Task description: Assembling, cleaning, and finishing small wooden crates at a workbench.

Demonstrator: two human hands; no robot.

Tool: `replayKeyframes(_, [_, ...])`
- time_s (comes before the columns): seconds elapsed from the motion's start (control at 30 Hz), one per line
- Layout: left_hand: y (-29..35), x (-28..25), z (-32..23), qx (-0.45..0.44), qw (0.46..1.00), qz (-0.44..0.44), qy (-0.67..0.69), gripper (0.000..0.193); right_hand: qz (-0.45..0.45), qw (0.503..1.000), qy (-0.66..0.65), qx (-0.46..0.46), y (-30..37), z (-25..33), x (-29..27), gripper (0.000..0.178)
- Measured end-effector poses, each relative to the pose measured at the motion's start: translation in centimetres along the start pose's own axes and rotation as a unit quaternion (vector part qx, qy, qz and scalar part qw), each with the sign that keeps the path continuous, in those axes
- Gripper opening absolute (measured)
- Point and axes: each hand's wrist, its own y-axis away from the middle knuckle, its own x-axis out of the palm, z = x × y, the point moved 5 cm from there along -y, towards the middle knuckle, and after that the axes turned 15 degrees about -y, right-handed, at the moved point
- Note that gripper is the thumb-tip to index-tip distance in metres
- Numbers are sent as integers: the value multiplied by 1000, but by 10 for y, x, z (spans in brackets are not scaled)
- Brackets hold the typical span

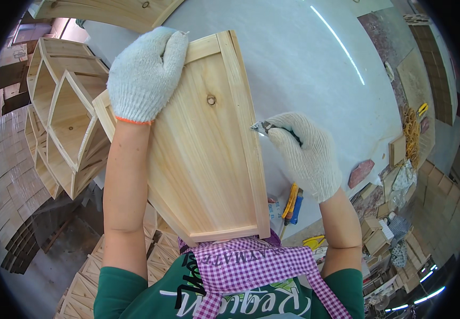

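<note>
A tapered pale wooden box [203, 149] leans against my apron, its framed side with a dark knot facing up. My left hand [145, 74], in a white knit glove with an orange cuff, is closed over the box's far left edge; the fingertips are hidden behind the wood. Right of the box, my gloved right hand [307, 154] pinches a small grey pointed blade [262, 127]. The blade's tip is close to the box's right border strip; whether it touches cannot be told. Most of the tool is hidden in the glove.
A pale smooth tabletop [304, 69] lies beyond the box. Open wooden boxes [70, 111] are stacked at the left, and another wooden piece [107, 10] lies at the far edge. A yellow-and-blue tool [293, 204] lies near my right forearm. Rubber bands [412, 133] and wood offcuts [397, 150] sit at the right.
</note>
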Motion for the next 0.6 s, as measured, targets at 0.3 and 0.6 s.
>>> replayKeyframes(0.3, [1,0,2,-26,998,58,-22,32,-18,961,262,-84,-11,30,4,21])
replayKeyframes(0.6, [0,-1,1,-20,998,49,-17,32,41,932,218,-285,-11,25,-5,21])
